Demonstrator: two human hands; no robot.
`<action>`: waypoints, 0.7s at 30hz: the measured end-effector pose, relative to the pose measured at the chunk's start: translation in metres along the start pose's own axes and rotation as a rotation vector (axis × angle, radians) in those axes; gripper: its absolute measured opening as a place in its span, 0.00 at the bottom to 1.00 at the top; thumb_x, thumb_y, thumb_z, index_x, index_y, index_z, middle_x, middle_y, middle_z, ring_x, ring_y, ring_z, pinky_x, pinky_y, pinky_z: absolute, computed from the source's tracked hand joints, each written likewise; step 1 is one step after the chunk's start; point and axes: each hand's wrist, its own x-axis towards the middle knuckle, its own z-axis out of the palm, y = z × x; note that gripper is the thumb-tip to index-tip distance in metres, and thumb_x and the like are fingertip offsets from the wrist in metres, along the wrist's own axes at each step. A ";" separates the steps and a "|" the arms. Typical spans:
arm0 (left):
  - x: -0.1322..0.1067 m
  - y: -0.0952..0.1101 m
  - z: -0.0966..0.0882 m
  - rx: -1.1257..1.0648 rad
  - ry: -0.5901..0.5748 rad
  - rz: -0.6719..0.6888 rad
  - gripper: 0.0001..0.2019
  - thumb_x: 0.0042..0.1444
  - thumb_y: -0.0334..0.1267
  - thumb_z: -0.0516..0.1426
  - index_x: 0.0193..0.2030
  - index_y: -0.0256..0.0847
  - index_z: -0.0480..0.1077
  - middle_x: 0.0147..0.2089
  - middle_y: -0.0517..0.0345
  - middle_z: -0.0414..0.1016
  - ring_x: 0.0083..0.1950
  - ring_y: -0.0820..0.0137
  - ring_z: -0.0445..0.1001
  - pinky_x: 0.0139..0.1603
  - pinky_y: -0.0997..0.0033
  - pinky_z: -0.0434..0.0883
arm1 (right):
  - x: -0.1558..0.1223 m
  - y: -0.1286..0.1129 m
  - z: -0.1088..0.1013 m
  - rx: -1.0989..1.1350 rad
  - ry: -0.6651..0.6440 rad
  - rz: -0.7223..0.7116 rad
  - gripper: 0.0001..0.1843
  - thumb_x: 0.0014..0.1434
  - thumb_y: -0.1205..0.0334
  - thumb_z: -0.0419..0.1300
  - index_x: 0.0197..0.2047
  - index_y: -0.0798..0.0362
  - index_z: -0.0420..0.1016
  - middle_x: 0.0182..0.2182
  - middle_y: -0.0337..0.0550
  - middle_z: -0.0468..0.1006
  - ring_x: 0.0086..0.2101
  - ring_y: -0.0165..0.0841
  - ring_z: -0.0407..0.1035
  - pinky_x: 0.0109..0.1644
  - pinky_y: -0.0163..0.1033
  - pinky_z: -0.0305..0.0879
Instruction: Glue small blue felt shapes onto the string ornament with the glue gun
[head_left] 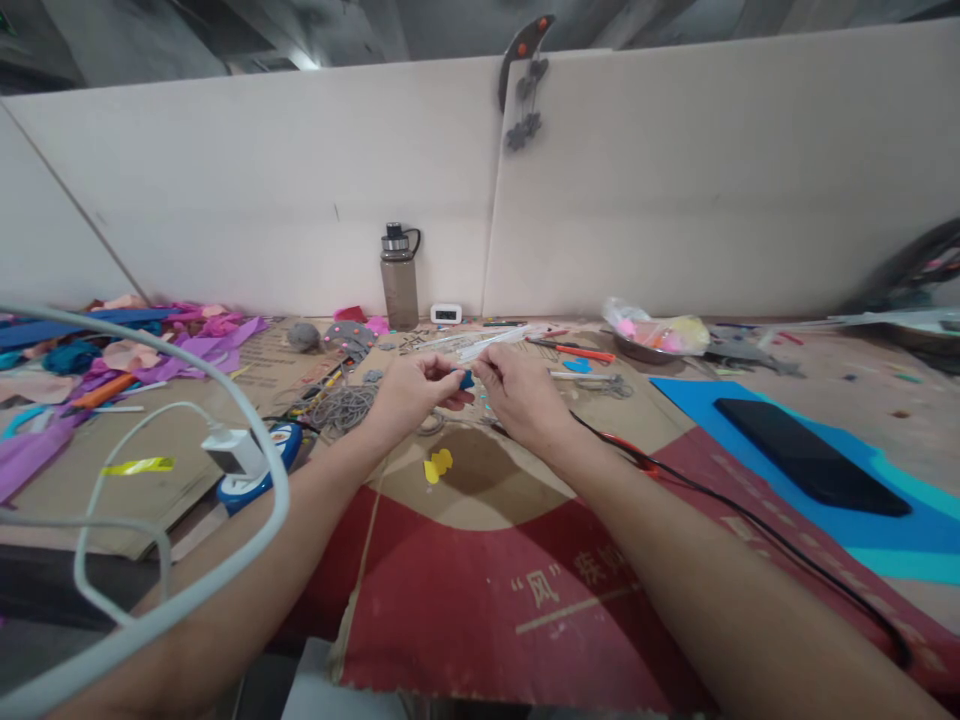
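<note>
Above the cardboard, my left hand (424, 390) pinches a small dark blue piece (466, 380), perhaps felt or foam, between thumb and fingers. My right hand (519, 388) is closed right beside it, its fingertips almost meeting the left ones. Whatever the right fingers hold is too small to make out. Below the hands lies a yellow cut-out shape (437, 464) on the cardboard sheet (480, 620). A tangle of grey cord (341, 408) rests close to my left wrist. Beyond my right hand is a hot glue stick or thin white rod (577, 376).
A water bottle (400, 280) and a small digital clock (446, 314) stand by the partition. Left are a power strip (259, 488), a white cable (255, 430) and coloured scraps (202, 345). A phone (810, 455) lies on blue sheets (675, 395); a black cord (750, 510) runs under my right arm.
</note>
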 end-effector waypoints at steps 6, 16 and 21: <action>-0.001 -0.003 0.001 -0.029 -0.029 0.048 0.11 0.49 0.41 0.61 0.34 0.35 0.70 0.30 0.56 0.76 0.29 0.70 0.78 0.31 0.71 0.77 | 0.000 -0.004 -0.001 -0.093 -0.033 0.078 0.16 0.63 0.59 0.46 0.25 0.52 0.61 0.22 0.38 0.65 0.24 0.30 0.53 0.31 0.37 0.45; -0.001 -0.004 -0.001 -0.216 -0.107 -0.036 0.09 0.46 0.36 0.61 0.34 0.34 0.71 0.32 0.52 0.78 0.34 0.65 0.79 0.39 0.63 0.77 | 0.000 -0.003 0.000 -0.087 -0.031 0.068 0.16 0.63 0.60 0.47 0.25 0.52 0.65 0.22 0.40 0.68 0.24 0.30 0.54 0.31 0.37 0.45; -0.001 -0.004 0.000 -0.223 -0.129 -0.044 0.12 0.46 0.39 0.63 0.36 0.33 0.71 0.33 0.51 0.78 0.34 0.65 0.79 0.40 0.64 0.77 | 0.001 -0.001 0.001 -0.110 -0.011 0.063 0.15 0.63 0.60 0.47 0.25 0.53 0.65 0.23 0.40 0.68 0.25 0.30 0.55 0.31 0.37 0.46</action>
